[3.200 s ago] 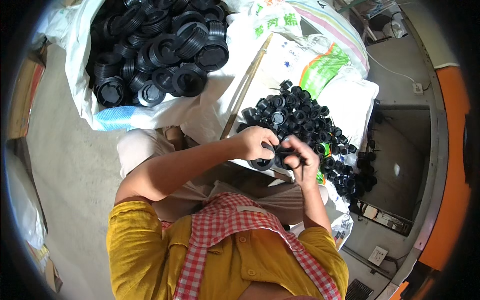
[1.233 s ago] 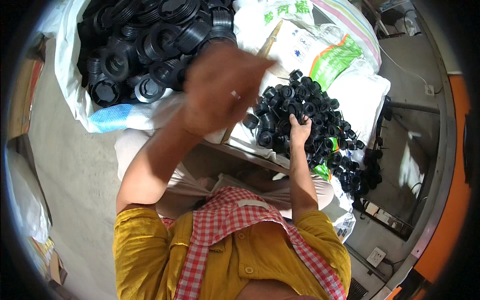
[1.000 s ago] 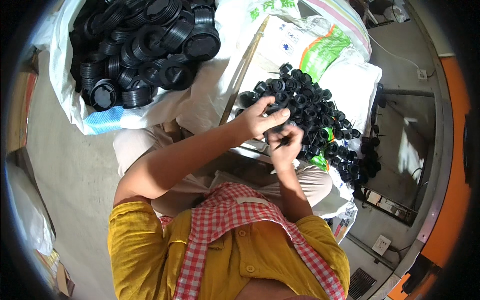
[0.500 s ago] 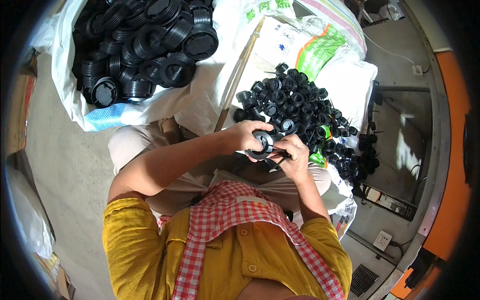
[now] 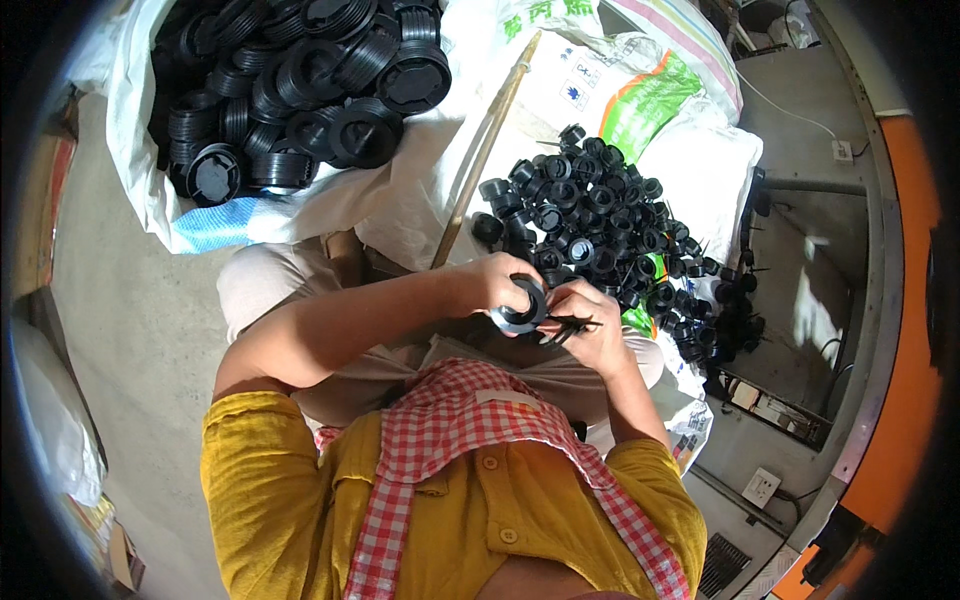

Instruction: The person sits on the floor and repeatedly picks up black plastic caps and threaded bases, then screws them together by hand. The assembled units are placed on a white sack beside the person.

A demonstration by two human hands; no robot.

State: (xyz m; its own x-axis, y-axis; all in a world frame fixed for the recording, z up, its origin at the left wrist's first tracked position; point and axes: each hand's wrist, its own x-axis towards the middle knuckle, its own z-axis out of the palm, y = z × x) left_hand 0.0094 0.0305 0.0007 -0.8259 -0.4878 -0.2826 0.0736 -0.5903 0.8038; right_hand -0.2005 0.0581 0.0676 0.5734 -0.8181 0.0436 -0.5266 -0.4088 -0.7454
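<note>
My left hand (image 5: 492, 279) is closed on a round black plastic cap (image 5: 533, 312) with a wide flange and an open centre, held tilted above my lap. Close against the cap's right side is my right hand (image 5: 596, 328), its fingers bent together. Several thin black plastic strips (image 5: 578, 325) stick out from under those fingers. Whether the right fingertips grip the cap's edge as well, I cannot tell. Just beyond my hands lies a heap of small black plastic caps (image 5: 600, 200), some with thin spikes.
A white woven sack (image 5: 140, 170) full of large threaded black caps (image 5: 370, 135) stands at the far left. A wooden stick (image 5: 480, 160) leans between it and the heap, which rests on white and green sacks (image 5: 655, 100). At the right are a metal frame (image 5: 880, 300) and a wall socket (image 5: 761, 487).
The cap has turned and tilted in my left hand. My right hand has rolled over slightly, and the thin strips now fan out to the right. The whole view has shifted a little.
</note>
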